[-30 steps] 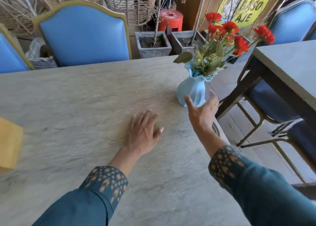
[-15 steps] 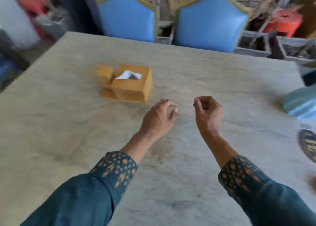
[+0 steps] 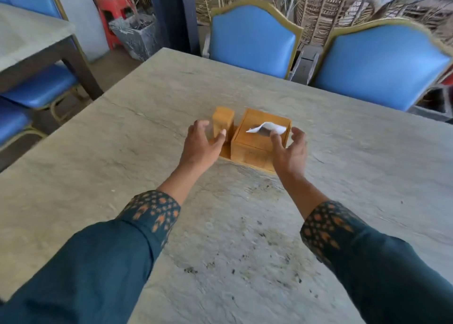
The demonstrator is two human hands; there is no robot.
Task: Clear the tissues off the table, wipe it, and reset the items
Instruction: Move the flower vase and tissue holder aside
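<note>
Now both hands [image 3: 199,147] uncurled, flanking tissue box [image 3: 259,139]

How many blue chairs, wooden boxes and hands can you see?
Blue padded chairs with gold frames behind the table: 2
Wooden boxes, one small upright, one square tissue box: 2
Bare hands: 2
Total: 6

Grey, dark-speckled stone table [image 3: 245,225]. On it, honey-yellow wooden tissue box [image 3: 252,149] with white tissue [image 3: 269,127]. Behind the table, blue chairs [image 3: 252,39] edged gold. Teal sleeves [image 3: 98,262], orange-dotted cuffs.
</note>
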